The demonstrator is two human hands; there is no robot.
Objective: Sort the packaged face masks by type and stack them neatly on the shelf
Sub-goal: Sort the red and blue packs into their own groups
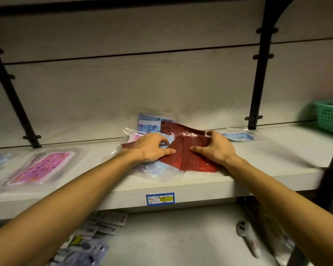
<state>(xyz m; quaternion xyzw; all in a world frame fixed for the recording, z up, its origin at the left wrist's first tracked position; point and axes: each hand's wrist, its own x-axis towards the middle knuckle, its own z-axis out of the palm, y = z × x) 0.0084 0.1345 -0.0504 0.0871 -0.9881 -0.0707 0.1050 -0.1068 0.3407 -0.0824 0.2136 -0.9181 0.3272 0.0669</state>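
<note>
A loose pile of packaged face masks lies mid-shelf point(200, 181). Dark red mask packs point(192, 160) sit on top, over light blue packs point(161, 174) and blue patterned packs point(149, 124) at the back. My left hand point(152, 146) rests palm down on the pile's left side, fingers pressing the red and blue packs. My right hand point(214, 148) grips the right edge of the top red pack, thumb on top. A pink patterned mask pack point(40, 167) lies flat at the left of the shelf. Another light blue pack point(236, 136) lies to the right of the pile.
A green plastic basket point(329, 118) stands at the shelf's far right. Black shelf brackets point(258, 77) run up the back panel. On the lower shelf lie several packaged masks point(92, 237) at left and a white controller-like device point(248, 237) at right. A blue price label point(160, 198) marks the shelf edge.
</note>
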